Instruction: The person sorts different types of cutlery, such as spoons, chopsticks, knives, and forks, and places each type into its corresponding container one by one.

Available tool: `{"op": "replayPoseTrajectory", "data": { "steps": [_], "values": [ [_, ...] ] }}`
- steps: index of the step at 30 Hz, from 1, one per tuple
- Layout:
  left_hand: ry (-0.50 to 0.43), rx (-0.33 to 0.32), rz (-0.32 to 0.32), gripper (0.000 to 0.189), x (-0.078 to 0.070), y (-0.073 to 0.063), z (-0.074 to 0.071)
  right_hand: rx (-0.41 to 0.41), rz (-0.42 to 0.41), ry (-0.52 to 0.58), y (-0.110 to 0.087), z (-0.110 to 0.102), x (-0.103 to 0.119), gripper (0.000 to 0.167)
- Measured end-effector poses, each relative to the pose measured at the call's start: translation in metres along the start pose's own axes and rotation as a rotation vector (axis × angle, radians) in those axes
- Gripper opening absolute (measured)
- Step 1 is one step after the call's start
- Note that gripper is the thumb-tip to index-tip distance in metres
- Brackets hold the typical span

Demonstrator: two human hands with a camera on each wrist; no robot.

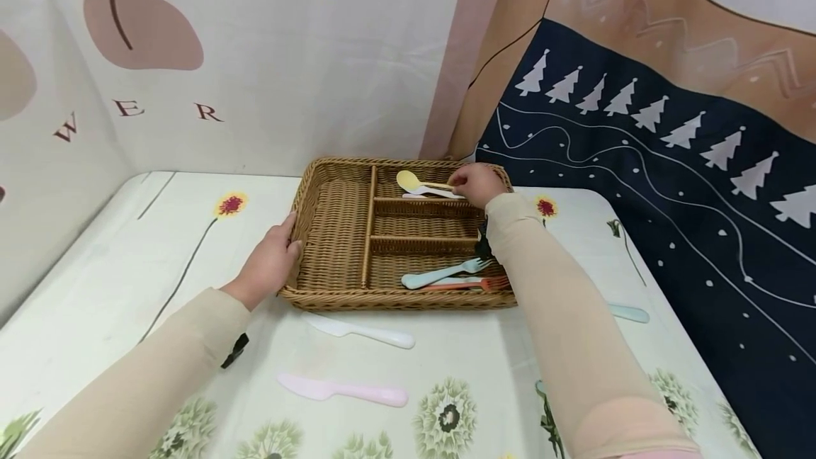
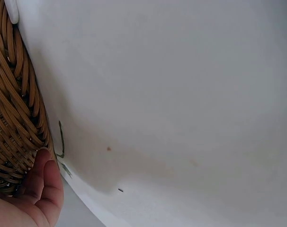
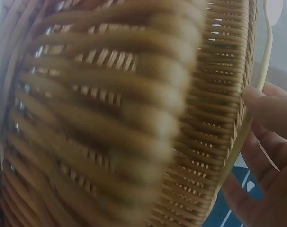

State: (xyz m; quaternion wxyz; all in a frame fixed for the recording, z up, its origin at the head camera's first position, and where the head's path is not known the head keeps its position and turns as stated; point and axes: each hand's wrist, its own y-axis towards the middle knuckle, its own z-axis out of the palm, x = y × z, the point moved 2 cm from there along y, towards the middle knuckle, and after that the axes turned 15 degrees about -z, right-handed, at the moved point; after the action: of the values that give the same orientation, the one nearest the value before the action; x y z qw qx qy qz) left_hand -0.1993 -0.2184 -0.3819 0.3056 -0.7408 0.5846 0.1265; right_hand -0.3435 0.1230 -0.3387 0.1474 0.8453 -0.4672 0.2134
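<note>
A brown wicker cutlery basket [image 1: 334, 232] with wooden dividers sits toward the back of the table. My left hand [image 1: 270, 261] grips its left side; in the left wrist view, thumb and finger [image 2: 52, 189] are at the woven rim. Over the back right compartment, my right hand [image 1: 478, 184] pinches the handle of a yellow spoon [image 1: 408, 180]. The right wrist view has that spoon's handle [image 3: 265, 61] between thumb and fingers, beside the wicker wall. White cutlery [image 1: 433, 192] lies under the yellow spoon. Light blue cutlery [image 1: 440, 274] and an orange fork [image 1: 468, 285] lie in the front right compartment.
In front of the basket, a white knife [image 1: 366, 333] and a pink knife [image 1: 347, 391] lie on the floral tablecloth. A light blue handle [image 1: 629, 313] shows to the right of my right forearm. Printed curtains [image 1: 319, 55] hang behind the table.
</note>
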Motion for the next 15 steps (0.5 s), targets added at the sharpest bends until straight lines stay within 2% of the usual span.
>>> {"op": "replayPoseTrajectory", "data": {
  "steps": [15],
  "values": [
    [0.0, 0.002, -0.009, 0.059, 0.0, 0.0, -0.001, 0.038, 0.052, -0.037, 0.008, 0.012, -0.003, 0.024]
  ]
}}
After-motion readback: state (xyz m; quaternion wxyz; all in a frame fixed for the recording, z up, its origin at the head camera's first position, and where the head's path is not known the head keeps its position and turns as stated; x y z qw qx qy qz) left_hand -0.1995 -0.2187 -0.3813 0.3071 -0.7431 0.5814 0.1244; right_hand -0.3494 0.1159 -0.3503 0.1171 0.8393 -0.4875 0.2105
